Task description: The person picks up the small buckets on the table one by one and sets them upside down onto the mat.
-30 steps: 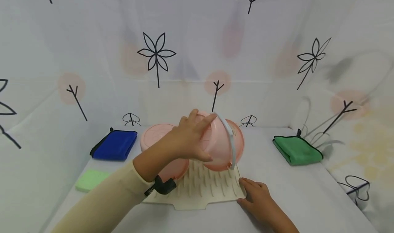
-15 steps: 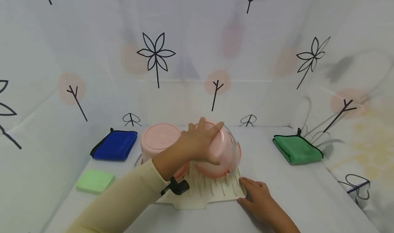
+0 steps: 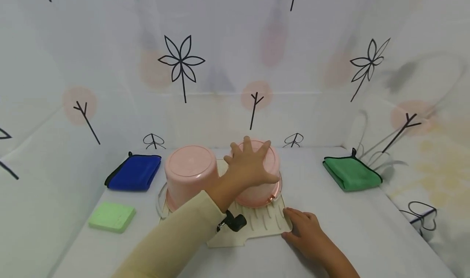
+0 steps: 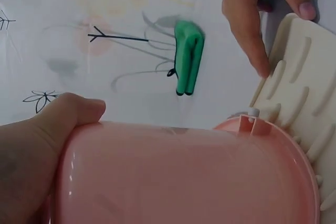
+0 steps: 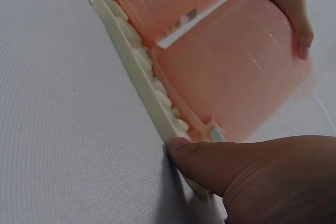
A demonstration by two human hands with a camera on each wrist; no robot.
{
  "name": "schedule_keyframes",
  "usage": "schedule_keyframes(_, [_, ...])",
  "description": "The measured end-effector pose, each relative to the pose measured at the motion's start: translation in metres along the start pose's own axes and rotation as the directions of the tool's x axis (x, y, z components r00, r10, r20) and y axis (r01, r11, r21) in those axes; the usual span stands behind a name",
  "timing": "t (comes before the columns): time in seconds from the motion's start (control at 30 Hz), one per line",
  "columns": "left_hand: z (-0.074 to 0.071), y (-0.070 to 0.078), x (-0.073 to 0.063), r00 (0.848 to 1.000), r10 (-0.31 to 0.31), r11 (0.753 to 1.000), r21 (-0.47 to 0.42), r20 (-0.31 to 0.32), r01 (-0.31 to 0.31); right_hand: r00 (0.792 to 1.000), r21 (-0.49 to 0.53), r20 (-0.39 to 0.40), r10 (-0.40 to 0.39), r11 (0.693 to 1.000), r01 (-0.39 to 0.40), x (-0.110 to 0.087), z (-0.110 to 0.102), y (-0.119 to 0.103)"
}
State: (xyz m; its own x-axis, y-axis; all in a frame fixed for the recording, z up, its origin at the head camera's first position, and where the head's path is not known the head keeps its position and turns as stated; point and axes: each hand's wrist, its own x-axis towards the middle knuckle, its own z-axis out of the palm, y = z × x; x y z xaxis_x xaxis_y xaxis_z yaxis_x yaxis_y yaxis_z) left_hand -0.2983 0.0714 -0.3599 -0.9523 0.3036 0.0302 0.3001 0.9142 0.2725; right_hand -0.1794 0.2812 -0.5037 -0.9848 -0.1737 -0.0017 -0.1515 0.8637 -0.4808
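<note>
Two pink plastic buckets stand upside down on a cream ridged draining mat. My left hand (image 3: 247, 166) spreads over the base of the right pink bucket (image 3: 258, 196) and grips it, the thumb bent over the side. In the right wrist view, a digit of that hand (image 5: 294, 19) hooks over the bucket's (image 5: 226, 72) base edge. The left pink bucket (image 3: 191, 162) stands beside it, its grey handle (image 3: 160, 204) hanging to the left. My right hand (image 3: 306, 233) holds the near right corner of the draining mat (image 3: 264, 225), thumb (image 5: 199, 156) against its edge.
A folded blue cloth (image 3: 135, 172) lies at the back left, with a light green sponge (image 3: 112, 217) nearer the front. On the back right is a folded green cloth (image 3: 351, 173). A patterned white curtain (image 3: 220, 66) closes off the back and sides.
My left hand has brought the right bucket from tilted and raised to upside down on the mat, its rim now level. My right hand has stayed at the mat's corner.
</note>
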Motion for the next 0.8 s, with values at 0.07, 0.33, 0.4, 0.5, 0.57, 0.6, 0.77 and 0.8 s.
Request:
schedule_keyframes(0.07, [0.001, 0.001, 0.003, 1.0, -0.014, 1.0, -0.009, -0.008, 0.014, 1.0, -0.001, 0.004, 0.006, 1.0, -0.006, 0.001, 0.0, -0.001])
schedule_keyframes(0.33, [-0.007, -0.016, 0.018, 0.995, 0.055, 0.997, -0.059, 0.082, -0.05, 1.0, 0.011, 0.011, 0.0, 1.0, 0.0, -0.001, -0.001, -0.001])
schedule_keyframes(0.4, [-0.011, -0.022, 0.023, 0.99, 0.085, 0.994, -0.071, 0.116, -0.077, 1.0, 0.02, 0.013, 0.004, 1.0, -0.004, -0.002, -0.001, 0.001])
schedule_keyframes(0.5, [-0.017, -0.027, 0.029, 0.976, 0.132, 0.99, -0.061, 0.172, -0.124, 1.0, 0.029, 0.019, 0.023, 0.999, -0.023, -0.002, -0.001, 0.002])
schedule_keyframes(0.57, [-0.019, -0.029, 0.031, 0.959, 0.172, 0.985, -0.036, 0.224, -0.168, 0.999, 0.026, 0.023, 0.031, 0.999, -0.032, -0.002, 0.0, 0.002])
schedule_keyframes(0.6, [-0.02, -0.029, 0.031, 0.951, 0.189, 0.982, -0.019, 0.245, -0.19, 0.999, 0.024, 0.023, 0.031, 0.999, -0.031, -0.003, 0.001, 0.002])
schedule_keyframes(0.77, [-0.017, -0.025, 0.031, 0.933, 0.234, 0.966, 0.047, 0.275, -0.256, 1.0, 0.006, 0.011, 0.002, 1.0, -0.002, -0.003, 0.0, 0.003])
schedule_keyframes(0.8, [-0.017, -0.024, 0.03, 0.934, 0.232, 0.965, 0.053, 0.27, -0.255, 1.0, 0.006, 0.011, -0.001, 1.0, 0.0, -0.003, 0.0, 0.003])
